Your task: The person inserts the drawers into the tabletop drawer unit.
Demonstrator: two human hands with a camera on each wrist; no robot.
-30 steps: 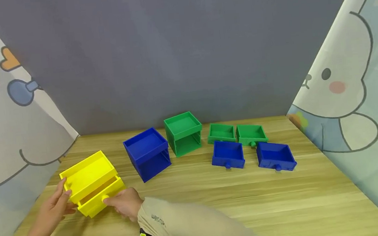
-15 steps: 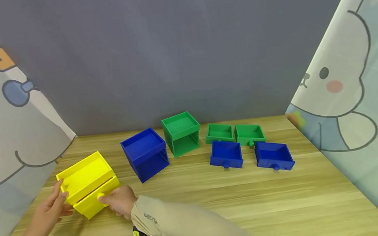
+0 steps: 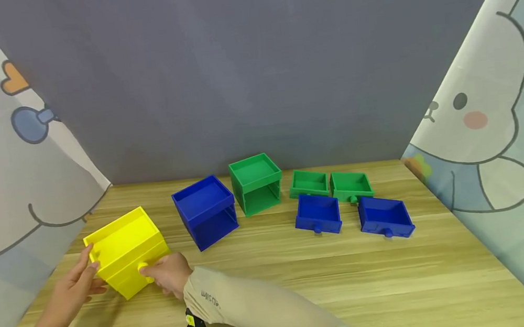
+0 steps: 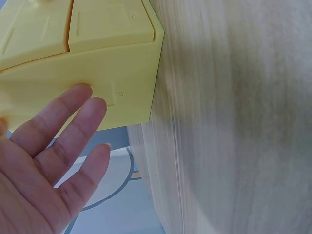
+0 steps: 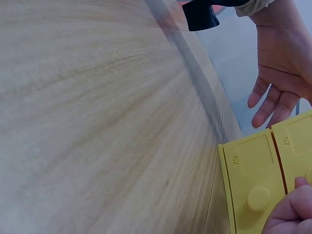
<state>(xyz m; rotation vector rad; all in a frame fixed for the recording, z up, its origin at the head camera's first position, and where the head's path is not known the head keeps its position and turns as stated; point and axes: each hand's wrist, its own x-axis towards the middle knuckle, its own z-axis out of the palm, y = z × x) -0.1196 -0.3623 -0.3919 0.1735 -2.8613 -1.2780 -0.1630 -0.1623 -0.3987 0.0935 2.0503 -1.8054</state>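
In the head view a yellow two-drawer cabinet (image 3: 125, 242) stands at the left of the table, its top tray facing up. Both drawers sit flush in its front, as the right wrist view shows, with the lower drawer's round knob (image 5: 258, 199) exposed. At the upper drawer's knob (image 3: 142, 267) my right hand (image 3: 170, 274) has its fingers curled, thumb and finger pinching it. My left hand (image 3: 72, 289) rests its thumb and a finger against the cabinet's left side near the top. Its other fingers (image 4: 78, 131) extend loosely along that side in the left wrist view.
A blue cabinet shell (image 3: 203, 208) and a green cabinet shell (image 3: 255, 182) stand behind to the right, fronts gaping. Further right lie two green drawers (image 3: 350, 185) and two blue drawers (image 3: 318, 213). A grey backdrop (image 3: 254, 80) rises at the table's far edge.
The yellow upper drawer, partly out a second ago, has slid fully in under my right hand's push. My left hand has stayed at the cabinet's side.
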